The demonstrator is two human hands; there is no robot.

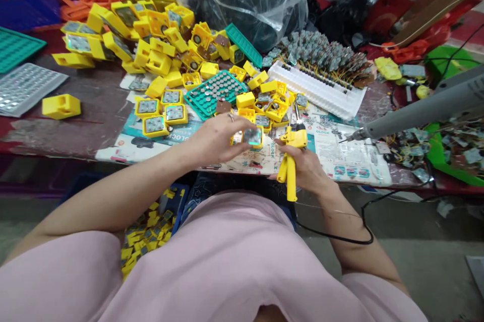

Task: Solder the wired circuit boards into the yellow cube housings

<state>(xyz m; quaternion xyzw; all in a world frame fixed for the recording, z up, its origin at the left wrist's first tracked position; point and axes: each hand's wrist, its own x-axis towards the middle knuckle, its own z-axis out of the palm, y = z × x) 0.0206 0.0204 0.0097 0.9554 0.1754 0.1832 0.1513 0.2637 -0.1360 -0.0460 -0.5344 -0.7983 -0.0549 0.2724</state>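
Near the table's front edge, my left hand (223, 138) grips a small yellow plastic housing (252, 136) with a grey-green insert facing up. My right hand (306, 166) is wrapped round a yellow soldering gun (295, 139), its metal tip pointing away from me and its black cable trailing down past my forearm. Several housings with grey inserts (176, 113) stand grouped left of my left hand. Just beyond it lies a green tray (217, 91) dotted with round silvery button-like parts. More yellow housings (278, 109) lie loose beyond the soldering gun.
A big heap of yellow housings (159, 62) fills the back left. A white rack (317, 91) bears many wired small parts. From the right reaches a grey tool arm (427, 103) with a thin tip. Below the table, a blue bin (181, 208) contains yellow pieces.
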